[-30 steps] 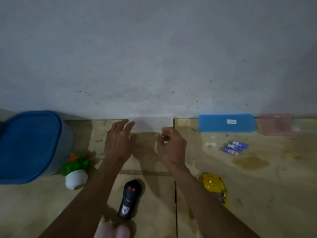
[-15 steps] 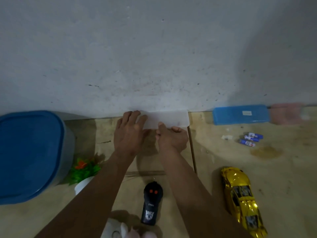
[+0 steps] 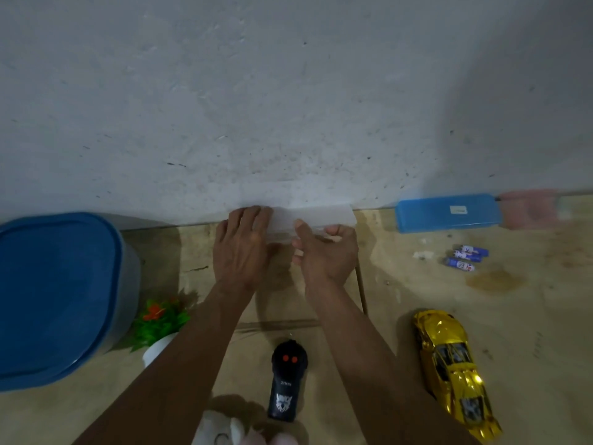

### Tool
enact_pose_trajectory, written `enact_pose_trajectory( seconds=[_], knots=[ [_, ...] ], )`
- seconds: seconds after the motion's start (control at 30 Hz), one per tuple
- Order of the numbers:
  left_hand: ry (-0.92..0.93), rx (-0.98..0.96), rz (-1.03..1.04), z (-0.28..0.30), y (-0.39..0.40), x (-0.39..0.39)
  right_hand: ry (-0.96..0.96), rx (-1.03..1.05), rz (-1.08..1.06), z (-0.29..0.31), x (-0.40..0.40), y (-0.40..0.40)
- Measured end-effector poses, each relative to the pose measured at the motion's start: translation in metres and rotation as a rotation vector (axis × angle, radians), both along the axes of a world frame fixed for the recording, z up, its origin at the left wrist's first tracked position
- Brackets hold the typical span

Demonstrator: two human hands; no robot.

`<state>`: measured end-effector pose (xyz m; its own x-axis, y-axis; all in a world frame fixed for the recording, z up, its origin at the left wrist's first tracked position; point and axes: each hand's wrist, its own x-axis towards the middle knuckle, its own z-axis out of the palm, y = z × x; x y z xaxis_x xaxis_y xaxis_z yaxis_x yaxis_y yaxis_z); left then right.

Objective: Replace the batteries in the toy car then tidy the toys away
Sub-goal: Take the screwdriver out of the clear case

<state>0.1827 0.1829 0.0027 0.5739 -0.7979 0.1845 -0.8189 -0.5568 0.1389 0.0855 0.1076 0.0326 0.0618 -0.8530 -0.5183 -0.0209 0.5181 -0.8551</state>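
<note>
My left hand (image 3: 242, 248) lies flat on the clear box (image 3: 316, 220) by the wall, steadying it, while my right hand (image 3: 324, 255) curls around its front edge. Further right, the batteries (image 3: 467, 256) wait loose, and the toy car (image 3: 454, 367) sits untouched.

Gold toy car (image 3: 452, 367) upright on floor

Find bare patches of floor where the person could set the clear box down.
Free: between the batteries and gold car; also between the blue tub and left hand. Crowded: near the remote and plant.
</note>
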Motion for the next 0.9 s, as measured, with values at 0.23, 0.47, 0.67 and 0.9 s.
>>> enact_pose_trajectory(
  seconds=[0.23,0.47,0.67,0.9],
  knots=[
    [0.342,-0.248,0.212,0.003,0.009,-0.015,0.305,-0.655,0.562,0.005,-0.021,-0.044],
    [0.398,-0.154,0.082,-0.011,0.022,-0.007,0.499,-0.973,0.740,0.007,-0.016,-0.074],
    [0.364,-0.143,-0.030,0.000,0.025,-0.001,0.655,-1.146,0.955,-0.001,-0.027,-0.069],
    [0.393,-0.130,-0.032,0.003,0.024,-0.003,0.823,-1.064,1.233,0.005,-0.016,-0.074]
  ],
)
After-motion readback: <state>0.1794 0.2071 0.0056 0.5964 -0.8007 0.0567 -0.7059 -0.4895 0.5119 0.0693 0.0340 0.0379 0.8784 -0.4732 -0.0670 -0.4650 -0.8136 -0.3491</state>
